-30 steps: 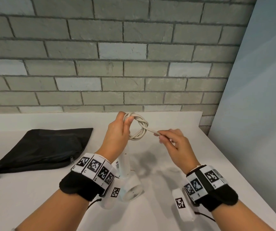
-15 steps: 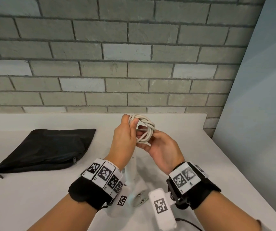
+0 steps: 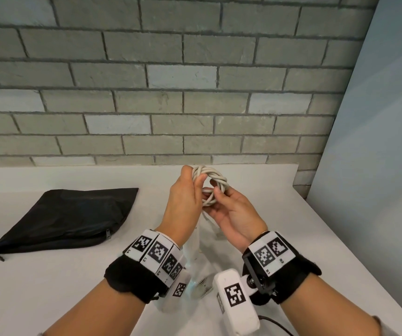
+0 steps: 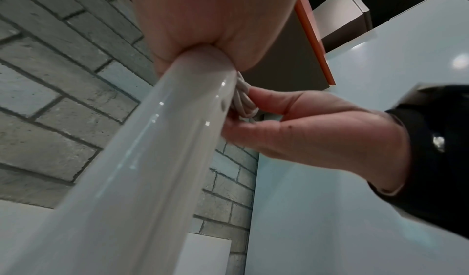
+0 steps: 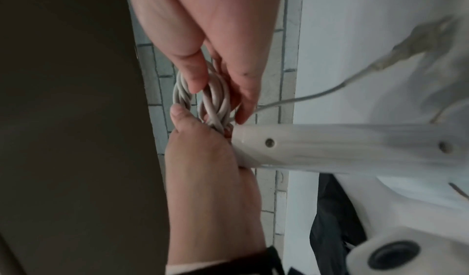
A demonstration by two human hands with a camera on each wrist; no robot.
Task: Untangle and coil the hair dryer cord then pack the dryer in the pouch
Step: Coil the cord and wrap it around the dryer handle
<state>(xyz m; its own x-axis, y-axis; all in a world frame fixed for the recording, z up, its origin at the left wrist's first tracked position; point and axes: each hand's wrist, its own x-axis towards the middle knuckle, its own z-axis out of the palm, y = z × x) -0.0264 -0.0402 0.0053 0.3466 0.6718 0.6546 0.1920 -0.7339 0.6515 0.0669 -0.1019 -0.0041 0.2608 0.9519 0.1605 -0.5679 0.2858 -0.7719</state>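
A grey brick wall [image 3: 195, 93] backs a white table [image 3: 37, 287], with a pale blue panel [image 3: 376, 166] standing at the right edge. On the left part of the table lies the black pouch [image 3: 69, 217], flat, its zipper pull at the near edge; it is well apart from both hands.

The white hair dryer [image 3: 201, 288] hangs down over the table between the two forearms, mostly hidden in the head view, with only its round grille showing between the wrist cameras. In the left wrist view its glossy handle [image 4: 157, 159] runs up into the left hand [image 3: 185, 202], which grips the top end of it.

Above the table, the white cord [image 3: 210, 184] is wound into a small ring of several twisted loops. The left hand's fingers are curled round one side of this ring, thumb pressed on the strands. The right hand [image 3: 233, 214] comes in from the other side, palm turned up, with its thumb and fingertips pinching the loops. In the right wrist view a loose length of cord trails away from the coil.
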